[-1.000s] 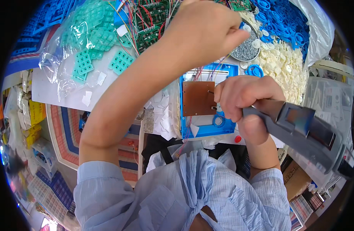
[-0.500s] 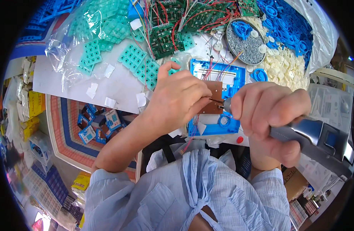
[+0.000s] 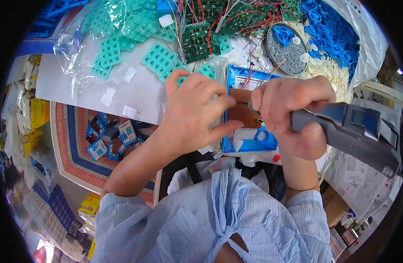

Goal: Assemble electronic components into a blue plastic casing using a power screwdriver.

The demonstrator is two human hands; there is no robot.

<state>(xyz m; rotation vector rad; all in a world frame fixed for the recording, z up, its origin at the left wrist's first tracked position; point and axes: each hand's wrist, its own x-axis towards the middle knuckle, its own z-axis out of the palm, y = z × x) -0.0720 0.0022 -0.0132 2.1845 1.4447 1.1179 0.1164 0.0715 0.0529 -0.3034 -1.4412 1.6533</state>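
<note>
My right hand (image 3: 295,105) is wrapped round a grey and black electric screwdriver (image 3: 354,136), its nose pointing at a brown circuit board (image 3: 237,97). The driver's tip is hard to make out against the board. That board lies inside a blue plastic housing (image 3: 251,146), with red and dark wires rising from it at the far side. My left hand (image 3: 192,111) hovers by the board's left edge, thumb and fingers apart, with nothing visible in it. Part of the housing is hidden behind my right hand.
Beyond the housing lie green circuit boards (image 3: 197,41) with wires and a round dish of small screws (image 3: 286,56). Turquoise keypads (image 3: 160,61) lie at the left. Blue parts (image 3: 328,35) and cream pieces (image 3: 332,79) are heaped at the right. Finished-looking units (image 3: 128,132) fill a bin below.
My left thumb and fingers have spread and come away from the board. The screwdriver in my right hand has shifted slightly away from me and left. The whole view has moved a little.
</note>
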